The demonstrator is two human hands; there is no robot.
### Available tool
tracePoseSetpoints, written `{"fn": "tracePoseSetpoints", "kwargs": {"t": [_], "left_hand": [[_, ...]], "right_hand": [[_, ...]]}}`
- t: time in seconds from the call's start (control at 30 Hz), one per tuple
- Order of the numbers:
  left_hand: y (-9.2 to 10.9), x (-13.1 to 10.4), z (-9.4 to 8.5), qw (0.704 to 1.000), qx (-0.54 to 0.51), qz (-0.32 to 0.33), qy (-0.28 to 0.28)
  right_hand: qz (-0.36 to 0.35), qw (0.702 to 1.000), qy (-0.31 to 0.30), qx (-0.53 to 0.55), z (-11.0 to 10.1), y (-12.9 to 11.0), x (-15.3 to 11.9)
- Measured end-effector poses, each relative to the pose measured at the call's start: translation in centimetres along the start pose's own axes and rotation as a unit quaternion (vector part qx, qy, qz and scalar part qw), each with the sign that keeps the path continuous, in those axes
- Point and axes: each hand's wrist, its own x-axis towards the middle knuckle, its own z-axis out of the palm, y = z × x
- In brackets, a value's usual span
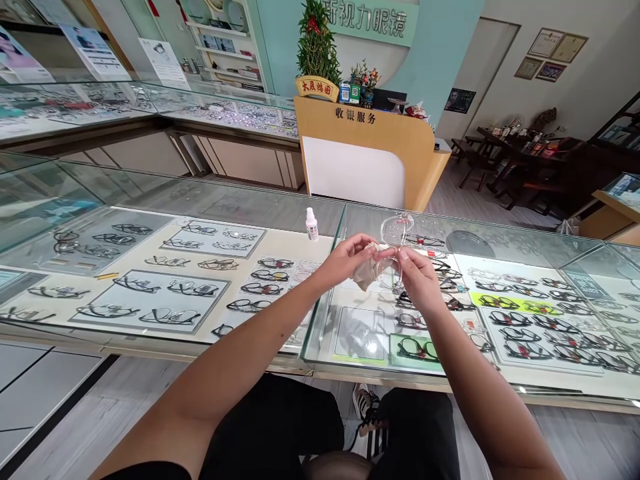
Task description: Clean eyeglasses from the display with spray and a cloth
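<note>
Over the glass display counter, both my hands meet in front of me. My left hand [346, 260] is closed on a pale beige cloth [366, 275], which bunches beneath its fingers. In the pinched fingers of my right hand [421, 277] is a pair of eyeglasses [396, 231] with a clear, thin frame. One rim stands above the fingers; the other hangs below, next to the cloth and partly hidden. Whether the cloth touches a lens, I cannot tell. A small white spray bottle [311, 225] stands upright on the counter to the left of my hands.
Several eyeglass frames lie on trays inside the glass counter [325, 303], including dark frames [527, 350] at right and a white tray [150, 300] at left. A wooden cashier desk [425, 143] with a plant [319, 50] stands beyond. My legs are below the counter's near edge.
</note>
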Motion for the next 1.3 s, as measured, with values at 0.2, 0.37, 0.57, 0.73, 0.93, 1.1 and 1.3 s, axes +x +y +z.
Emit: {"fn": "tracePoseSetpoints", "kwargs": {"t": [0.2,0.37,0.57,0.73,0.93,1.1,1.3], "left_hand": [[-0.8,0.4,-0.2,0.999,0.020,0.023,0.037],[-1.1,0.7,-0.3,0.996,0.021,0.030,0.079],[-1.3,0.8,-0.2,0.996,0.030,0.040,0.078],[-1.1,0.7,-0.3,0.996,0.016,0.025,0.088],[-0.9,0.7,-0.5,0.997,0.021,0.013,0.068],[-1.1,0.4,-0.4,0.997,0.034,0.028,0.064],[-0.2,-0.5,0.0,0.987,0.136,0.070,0.039]], "right_hand": [[0.008,1.000,-0.020,-0.016,0.2,-0.8,-0.2],[0.005,1.000,-0.024,-0.015,0.4,-0.7,-0.1],[0.005,1.000,-0.018,-0.021,0.3,-0.6,0.0],[0.007,1.000,-0.005,-0.019,0.1,-0.5,0.0],[-0.025,0.999,0.045,0.011,-0.2,0.6,0.4],[-0.016,0.992,0.088,0.090,-0.4,0.2,0.5],[0.013,0.988,0.063,0.143,-0.4,-0.1,0.5]]}}
